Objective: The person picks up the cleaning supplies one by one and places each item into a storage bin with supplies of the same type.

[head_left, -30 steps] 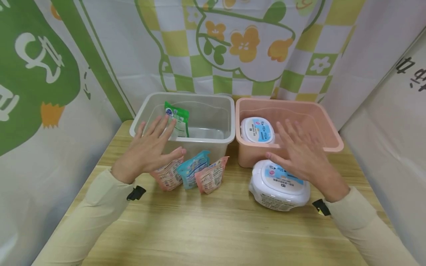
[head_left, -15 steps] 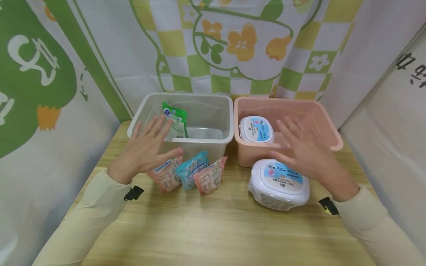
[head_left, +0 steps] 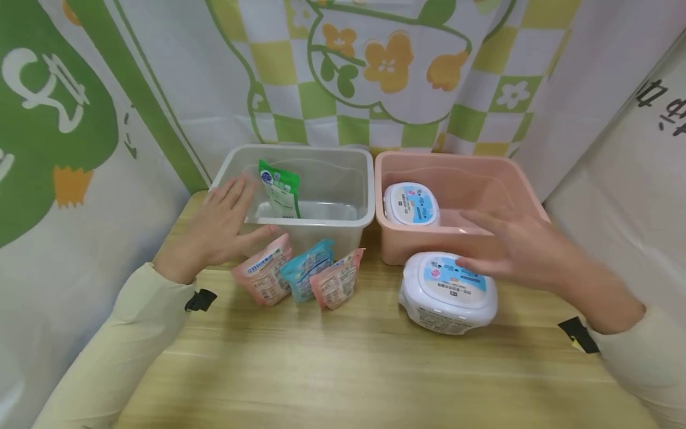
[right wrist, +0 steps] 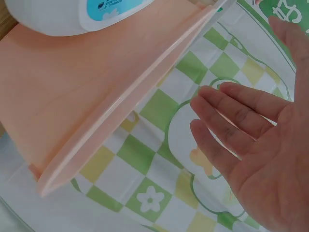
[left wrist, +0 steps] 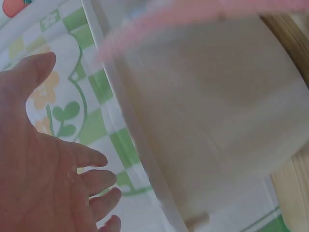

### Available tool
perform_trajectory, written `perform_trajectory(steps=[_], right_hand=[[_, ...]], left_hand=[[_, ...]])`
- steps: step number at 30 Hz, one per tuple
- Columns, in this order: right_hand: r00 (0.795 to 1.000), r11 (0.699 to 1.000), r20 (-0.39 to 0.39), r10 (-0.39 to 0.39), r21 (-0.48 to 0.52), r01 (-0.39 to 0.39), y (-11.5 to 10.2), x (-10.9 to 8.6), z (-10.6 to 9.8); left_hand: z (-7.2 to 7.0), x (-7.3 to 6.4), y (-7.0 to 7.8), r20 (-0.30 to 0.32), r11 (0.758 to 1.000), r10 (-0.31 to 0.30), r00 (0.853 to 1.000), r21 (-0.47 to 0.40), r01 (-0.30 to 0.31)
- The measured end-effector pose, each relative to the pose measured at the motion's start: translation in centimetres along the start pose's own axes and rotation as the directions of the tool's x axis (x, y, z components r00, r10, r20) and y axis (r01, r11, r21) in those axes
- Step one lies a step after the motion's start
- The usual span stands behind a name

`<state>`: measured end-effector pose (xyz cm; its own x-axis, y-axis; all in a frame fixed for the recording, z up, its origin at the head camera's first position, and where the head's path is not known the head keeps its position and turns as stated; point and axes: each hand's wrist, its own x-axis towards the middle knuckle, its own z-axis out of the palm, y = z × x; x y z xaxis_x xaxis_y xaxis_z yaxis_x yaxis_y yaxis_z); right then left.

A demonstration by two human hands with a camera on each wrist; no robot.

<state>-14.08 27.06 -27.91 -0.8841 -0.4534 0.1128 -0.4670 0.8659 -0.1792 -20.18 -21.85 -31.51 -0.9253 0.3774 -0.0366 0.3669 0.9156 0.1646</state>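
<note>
My left hand (head_left: 217, 229) hovers with straight, spread fingers over the front left corner of the grey bin (head_left: 343, 221), holding nothing. Just right of it, a pink pouch (head_left: 266, 274), a blue pouch (head_left: 308, 271) and a second pink pouch (head_left: 337, 280) stand on the table before that bin. A green pouch (head_left: 281, 189) leans inside it. My right hand (head_left: 527, 250) is over the front of the pink bin (head_left: 418, 241), fingers extended and nothing held. Near its thumb sits a large white tub (head_left: 447, 298) with a blue label. A similar white tub (head_left: 411, 204) lies in the pink bin.
The two bins stand side by side at the back of the wooden table (head_left: 343, 369). Behind them hangs a checked curtain (head_left: 386, 77). White panels close off the left and right sides.
My right hand has moved to the right and turned, uncovering more of the large tub. My left hand has shifted slightly left. The pouches and tubs keep their places.
</note>
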Motion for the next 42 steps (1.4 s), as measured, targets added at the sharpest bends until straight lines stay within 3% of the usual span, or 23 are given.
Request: perform_trajectory(steps=[5,10,16,23,32,42], right_hand=[[0.997,0.997,0.024,-0.07,-0.015,0.07,0.3,-0.8,-0.3],[0.996,0.998,0.062,-0.064,0.012,0.063,0.6,-1.5,0.0],[0.991,0.992,0.067,-0.12,0.036,0.117,1.2,-1.8,1.4],[0.968,0.97,0.074,-0.241,0.056,0.238,1.8,-1.4,3.4],[0.987,0.996,0.134,-0.088,-0.015,0.09,2.3,-1.9,5.0],[0.986,1.0,0.166,-0.016,-0.007,0.017,2.2,-1.9,6.4]], left_hand=[[-0.6,0.5,-2.0,-0.006,1.0,-0.019,1.0,0.014,0.019],[-0.7,0.7,-3.5,0.01,0.998,-0.054,0.998,-0.015,0.054],[-0.5,0.8,-4.7,0.005,0.996,-0.077,0.997,-0.035,0.077],[0.1,0.9,-5.6,0.003,0.996,-0.087,0.996,-0.03,0.087],[0.8,1.2,-5.7,0.016,0.995,-0.095,0.995,-0.022,0.095],[1.4,1.5,-6.1,0.017,0.993,-0.117,0.993,-0.016,0.117]])
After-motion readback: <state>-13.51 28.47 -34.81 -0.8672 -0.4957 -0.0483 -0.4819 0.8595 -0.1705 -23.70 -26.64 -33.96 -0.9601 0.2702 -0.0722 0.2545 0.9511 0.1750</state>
